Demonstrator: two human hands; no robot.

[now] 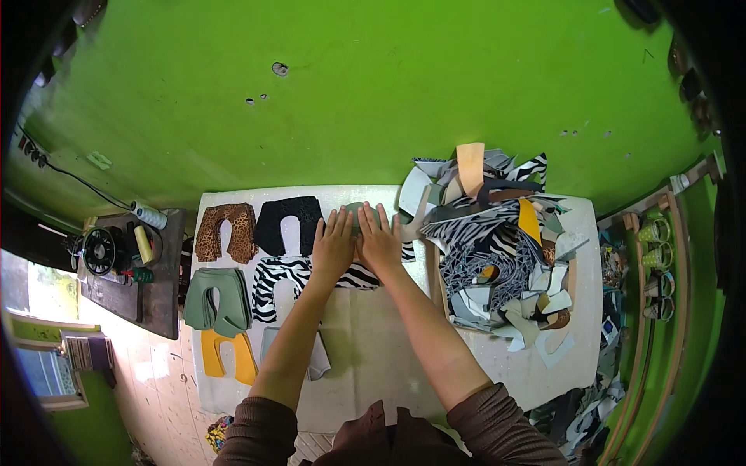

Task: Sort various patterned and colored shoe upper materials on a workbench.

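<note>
Both my hands lie flat, side by side, at the far middle of the white table (373, 349). My left hand (334, 247) and my right hand (379, 247) have their fingers stretched out over a grey-green cut piece (355, 220), which they mostly cover. Zebra-print pieces (268, 283) show on both sides of my left forearm. Left of my hands lie U-shaped cut pieces: black (268, 220), leopard-print (208, 237), a green stack (200, 299) and yellow-orange (214, 357). A light grey piece (318, 361) is partly hidden by my left forearm.
At right, a box (573, 286) overflows with a heap of scraps (482, 256), some reaching the green wall (373, 93). A dark side table (163, 295) at left carries thread spools (149, 216) and a black wheel (99, 248). Sandals (657, 256) sit on a rack at far right.
</note>
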